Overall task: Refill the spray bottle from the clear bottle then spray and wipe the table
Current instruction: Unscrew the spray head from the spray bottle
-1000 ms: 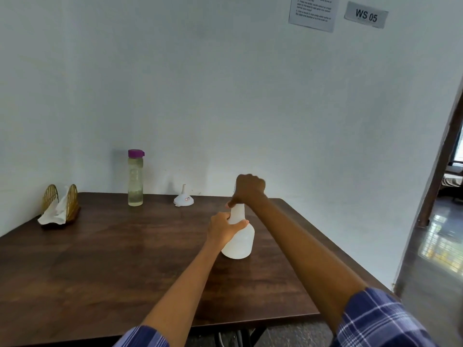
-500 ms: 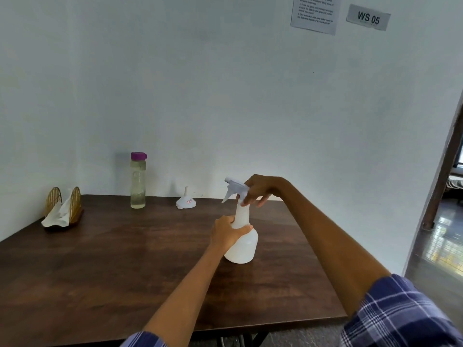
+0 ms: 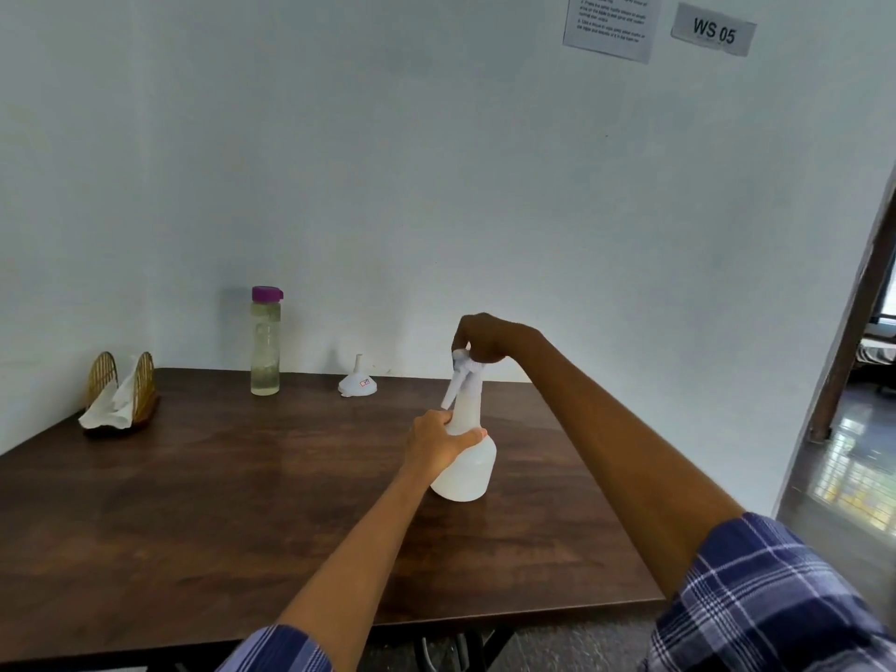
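The spray bottle (image 3: 464, 458) is standing upright on the tabletop (image 3: 203, 502) toward its right edge, long axis vertical. The left hand (image 3: 436, 441) is wrapping its neck while the right hand (image 3: 477, 339), directly above, is pinching the spray head (image 3: 463, 368), likely twisting it off along that axis.

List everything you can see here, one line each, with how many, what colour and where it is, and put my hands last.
spray bottle: one, translucent white, upright on the table, middle right
spray head: one, white, on top of the spray bottle
clear bottle: one, purple cap, pale liquid inside, back of the table by the wall
funnel: one, white, upside down on the table, right of the clear bottle
napkin holder: one, golden, white napkins in it, far left of the table
table: one, dark brown wood
wall papers: two, white, top right
left hand: grips the spray bottle's neck
right hand: holds the spray head from above
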`<state>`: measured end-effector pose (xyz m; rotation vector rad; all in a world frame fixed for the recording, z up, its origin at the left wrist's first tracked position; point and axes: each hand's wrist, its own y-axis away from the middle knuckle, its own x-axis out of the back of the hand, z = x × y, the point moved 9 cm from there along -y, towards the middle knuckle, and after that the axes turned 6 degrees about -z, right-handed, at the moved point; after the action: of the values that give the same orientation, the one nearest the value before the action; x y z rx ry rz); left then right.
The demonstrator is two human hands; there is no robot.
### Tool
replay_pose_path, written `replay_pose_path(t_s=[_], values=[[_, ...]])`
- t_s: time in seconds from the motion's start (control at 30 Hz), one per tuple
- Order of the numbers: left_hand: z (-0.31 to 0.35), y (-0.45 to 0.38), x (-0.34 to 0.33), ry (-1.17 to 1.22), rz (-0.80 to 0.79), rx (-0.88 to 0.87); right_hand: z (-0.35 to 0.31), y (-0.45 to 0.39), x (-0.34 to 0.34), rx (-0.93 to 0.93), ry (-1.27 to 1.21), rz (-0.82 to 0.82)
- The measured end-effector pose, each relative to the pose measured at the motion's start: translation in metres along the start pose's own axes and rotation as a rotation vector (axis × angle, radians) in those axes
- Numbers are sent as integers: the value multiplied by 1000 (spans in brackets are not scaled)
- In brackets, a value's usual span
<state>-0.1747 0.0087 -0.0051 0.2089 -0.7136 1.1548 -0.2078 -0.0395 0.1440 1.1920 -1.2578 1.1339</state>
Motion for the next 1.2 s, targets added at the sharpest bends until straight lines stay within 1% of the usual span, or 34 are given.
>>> replay_pose_path(t_s=[0.1, 0.17, 0.2, 0.23, 0.3, 0.37, 0.43, 0.47, 0.57, 0.63, 0.7, 0.8, 0.87, 1.03, 1.2], values=[[0, -1, 0, 2, 2, -9, 4, 2, 11, -58, -81, 84], [0, 0, 1, 5, 6, -15, 16, 9, 19, -191, -82, 209], [1, 0, 1, 9, 9, -19, 22, 12, 20, -270, -44, 246], [1, -1, 0, 12, 9, -21, 27, 12, 16, -330, -19, 225], [1, -1, 0, 10, 10, -19, 26, 9, 2, -378, -45, 83], [-2, -2, 1, -2, 6, 4, 20, 5, -8, -386, -73, -75], [-2, -2, 1, -17, 1, 4, 10, 1, -13, -367, -22, -236], [-1, -2, 1, -17, -2, -8, 5, -2, -13, -353, 39, -286], [-1, -1, 1, 0, -5, -17, -1, -12, -13, -268, 251, -295], [-1, 0, 1, 15, -9, -17, 2, -13, -13, -188, 271, -280], [0, 1, 1, 26, -10, -22, 9, -8, -2, -111, 201, -193], [2, 1, 2, 31, -18, -26, 22, 11, 35, -16, 65, 89], [1, 1, 1, 39, -21, -24, 30, 27, 58, 22, 42, 229], [5, 2, 2, 75, -33, -25, 36, 63, 100, 89, 32, 445], [9, 3, 4, 46, -62, 9, 17, 104, 114, 201, 205, 664]])
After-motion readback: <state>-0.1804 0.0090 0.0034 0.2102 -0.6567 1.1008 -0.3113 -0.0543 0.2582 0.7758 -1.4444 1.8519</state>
